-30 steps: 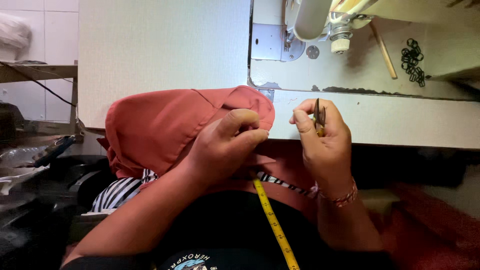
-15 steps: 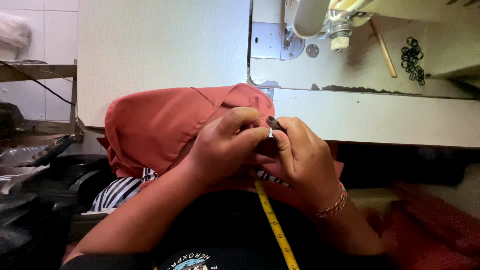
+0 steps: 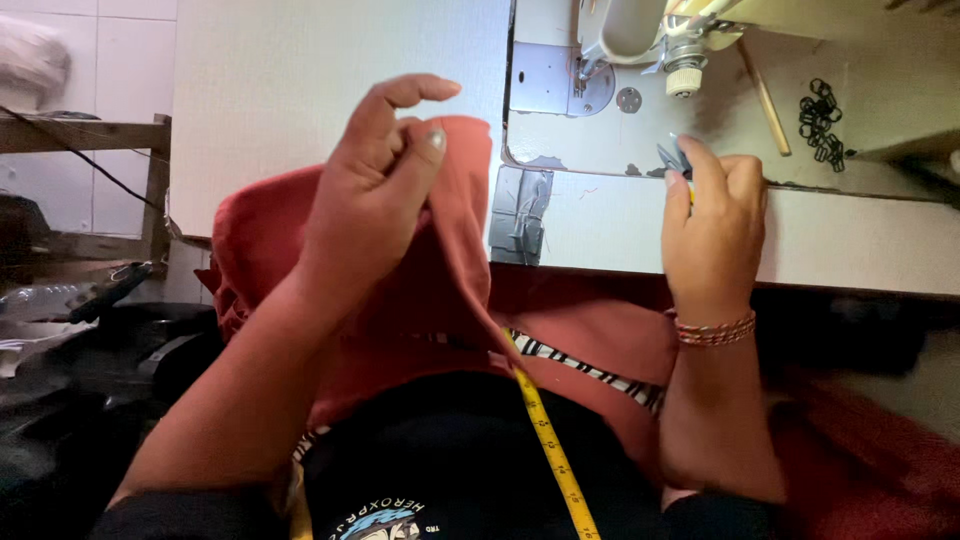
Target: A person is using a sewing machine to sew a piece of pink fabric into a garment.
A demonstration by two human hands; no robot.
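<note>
The soft terracotta-red cloth garment [image 3: 440, 290] was pinched and lifted over the white bench [image 3: 330, 90] by the left hand [image 3: 375, 200], and could be nicked were the small grey metal snips [image 3: 674, 158], gripped in the closed right hand [image 3: 710, 225], brought in carelessly

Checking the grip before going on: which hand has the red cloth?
The left hand pinches the red cloth and lifts it over the table edge. The right hand is clear of it, holding a small metal tool by the sewing machine.
</note>
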